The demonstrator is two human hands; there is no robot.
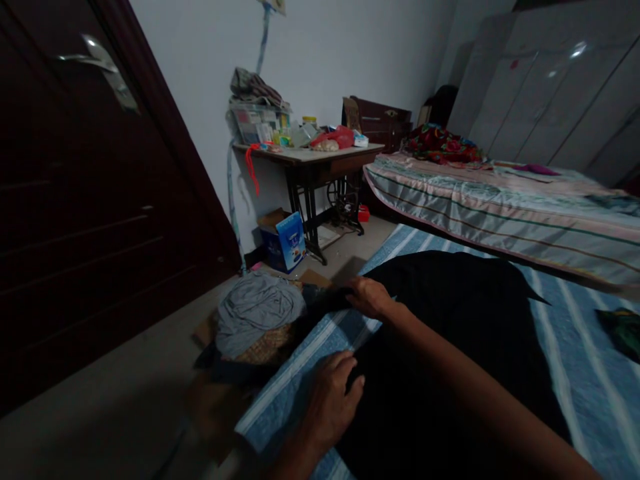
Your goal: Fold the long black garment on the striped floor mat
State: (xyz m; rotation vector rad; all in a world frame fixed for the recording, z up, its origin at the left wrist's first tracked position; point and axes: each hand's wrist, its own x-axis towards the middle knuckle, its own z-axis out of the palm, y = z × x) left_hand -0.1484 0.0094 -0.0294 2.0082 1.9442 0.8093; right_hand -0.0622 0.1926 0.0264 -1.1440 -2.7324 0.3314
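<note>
A black garment [450, 347] lies spread over a blue, white-striped cover [575, 320]. My right hand [369, 297] reaches across it, with fingers closed on a dark part of the garment at the cover's left edge. Closer to me, my left hand [334, 397] rests at the garment's near-left border, its fingers apart and holding nothing. Beyond that edge, a grey cloth [260, 307] is heaped on a brown woven or patterned item [273, 343]. The underside of the right hand and its fingertips are partly hidden.
A dark door [100, 200] stands at left. Against the wall are a blue carton [285, 243] and a sewing-machine table [320, 155] bearing a plastic box [257, 123]. A bed [500, 200] spans the right. A dark green cloth [620, 331] lies at the cover's right.
</note>
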